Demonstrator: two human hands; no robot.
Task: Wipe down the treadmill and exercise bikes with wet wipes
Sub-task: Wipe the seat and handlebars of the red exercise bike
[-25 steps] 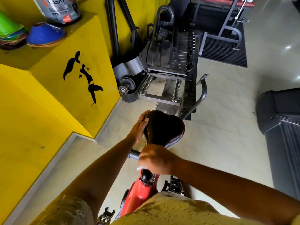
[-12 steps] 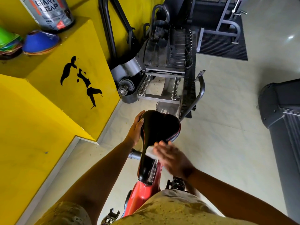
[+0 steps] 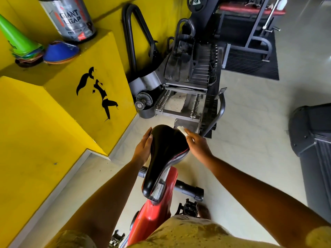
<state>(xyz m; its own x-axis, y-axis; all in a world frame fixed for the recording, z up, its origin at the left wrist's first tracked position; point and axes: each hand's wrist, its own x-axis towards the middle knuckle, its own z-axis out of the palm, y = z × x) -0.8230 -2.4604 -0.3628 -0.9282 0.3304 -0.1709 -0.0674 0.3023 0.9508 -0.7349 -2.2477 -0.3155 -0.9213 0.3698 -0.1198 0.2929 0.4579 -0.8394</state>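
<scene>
Now slides the wet wipe (image 3: 182, 131) from the seat's (image 3: 166, 149) narrow nose to its wide far corner, pinned under the right hand's (image 3: 198, 147) straight, close-set fingers. Steadies the seat's other side with the left hand's (image 3: 143, 149) flat fingers. Likely limp and light: best pressed flat beneath the fingertips.

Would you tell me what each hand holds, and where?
The left hand steadies the saddle at its wide left edge; the right hand presses a wipe on its right edge.
</scene>
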